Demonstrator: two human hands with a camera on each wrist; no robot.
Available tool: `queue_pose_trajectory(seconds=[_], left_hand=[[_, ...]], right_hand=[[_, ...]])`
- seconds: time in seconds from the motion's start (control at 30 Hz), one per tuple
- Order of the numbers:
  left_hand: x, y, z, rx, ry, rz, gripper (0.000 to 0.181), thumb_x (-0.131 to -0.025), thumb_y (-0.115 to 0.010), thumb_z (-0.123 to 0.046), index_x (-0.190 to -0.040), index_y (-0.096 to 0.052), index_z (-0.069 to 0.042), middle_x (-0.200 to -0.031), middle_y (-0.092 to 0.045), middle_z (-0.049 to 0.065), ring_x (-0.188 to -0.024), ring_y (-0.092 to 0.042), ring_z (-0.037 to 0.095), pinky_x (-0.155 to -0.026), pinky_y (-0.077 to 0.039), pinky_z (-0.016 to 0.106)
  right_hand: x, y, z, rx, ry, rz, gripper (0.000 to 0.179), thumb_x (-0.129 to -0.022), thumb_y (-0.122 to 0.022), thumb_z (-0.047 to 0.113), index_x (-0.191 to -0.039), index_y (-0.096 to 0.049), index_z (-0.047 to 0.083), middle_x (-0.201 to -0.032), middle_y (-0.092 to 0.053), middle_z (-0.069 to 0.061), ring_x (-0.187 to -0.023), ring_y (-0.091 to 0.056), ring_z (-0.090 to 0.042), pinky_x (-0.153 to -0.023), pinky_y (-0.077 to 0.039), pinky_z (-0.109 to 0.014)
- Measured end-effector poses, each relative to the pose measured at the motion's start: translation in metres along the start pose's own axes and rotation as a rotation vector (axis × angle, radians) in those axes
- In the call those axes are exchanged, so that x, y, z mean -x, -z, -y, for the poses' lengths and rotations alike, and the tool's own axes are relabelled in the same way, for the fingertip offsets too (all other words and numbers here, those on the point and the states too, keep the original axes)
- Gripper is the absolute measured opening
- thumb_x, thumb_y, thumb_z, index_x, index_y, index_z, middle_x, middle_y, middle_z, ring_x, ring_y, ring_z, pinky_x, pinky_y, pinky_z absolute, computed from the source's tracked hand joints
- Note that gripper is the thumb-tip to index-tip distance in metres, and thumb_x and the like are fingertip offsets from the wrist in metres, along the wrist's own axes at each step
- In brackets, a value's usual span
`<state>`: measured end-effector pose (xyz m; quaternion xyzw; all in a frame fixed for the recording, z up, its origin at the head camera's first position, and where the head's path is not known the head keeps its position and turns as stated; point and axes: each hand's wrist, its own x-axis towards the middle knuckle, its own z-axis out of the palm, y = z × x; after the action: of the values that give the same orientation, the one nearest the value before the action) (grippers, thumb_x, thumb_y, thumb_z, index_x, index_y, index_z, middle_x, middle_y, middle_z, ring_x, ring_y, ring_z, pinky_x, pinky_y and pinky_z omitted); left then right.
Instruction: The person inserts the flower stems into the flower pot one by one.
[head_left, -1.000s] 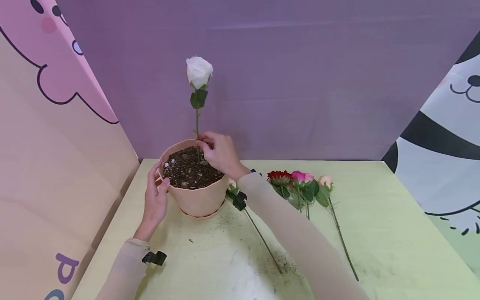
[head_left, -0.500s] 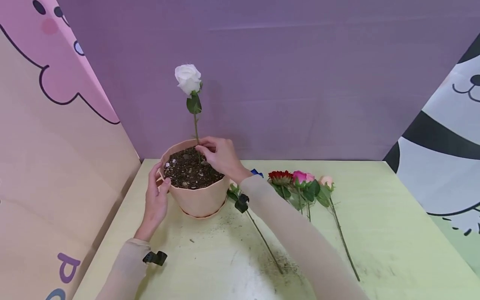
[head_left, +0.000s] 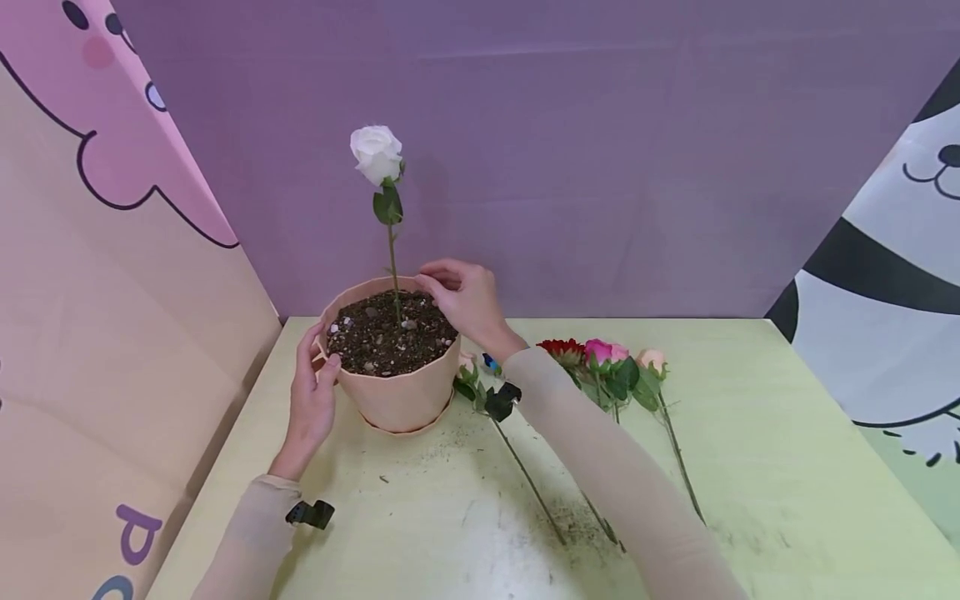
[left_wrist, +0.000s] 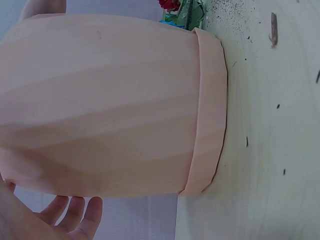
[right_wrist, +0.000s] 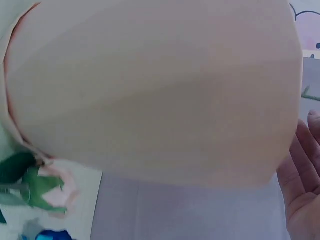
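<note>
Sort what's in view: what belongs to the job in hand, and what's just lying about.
In the job, it seems:
white rose
soil
pot
saucer

Apparently just lying about:
red flower
bright pink flower
peach flower
blue flower
pale flower beside the pot
scattered dark specks

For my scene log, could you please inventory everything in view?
Table: 1, yellow, below
Backdrop: 1, purple, behind
Panels: 2, multicolour, sides
Pot: 1, peach, table
Saucer: 1, peach, under pot
Soil: some, brown, pot, table
Rose: 1, white, in soil
Flower: 1, red, table
Flower: 1, blue, table
Flowers: 2, peach, table
Flowers: at least 1, pink, table
Cameras: 2, black, foreground
Sleeves: 2, beige, foreground
Left hand: 1, on pot
Right hand: 1, by pot
</note>
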<state>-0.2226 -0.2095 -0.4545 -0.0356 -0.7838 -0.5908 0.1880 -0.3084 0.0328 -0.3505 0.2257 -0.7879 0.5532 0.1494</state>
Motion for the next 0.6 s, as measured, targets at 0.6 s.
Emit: queue_pose_trajectory(seconds=[0.6], left_hand=[[-0.001,-0.001,0.001,-0.014,-0.026,-0.008,0.058,-0.112,-0.042,-0.020,-0.168,-0.028,-0.022,-0.153,-0.048,0.024,-0.122,-0.053,0.025,-0.094,-0.046,0.018]], right_hand=[[0.011,0.051,-0.026,0.103,0.004,-0.069,0.021,-0.101,-0.075,0.021,-0.113,-0.080,0.006,-0.107,-0.082,-0.011,-0.098,-0.079,-0.027,-0.091,-0.063,-0.042]])
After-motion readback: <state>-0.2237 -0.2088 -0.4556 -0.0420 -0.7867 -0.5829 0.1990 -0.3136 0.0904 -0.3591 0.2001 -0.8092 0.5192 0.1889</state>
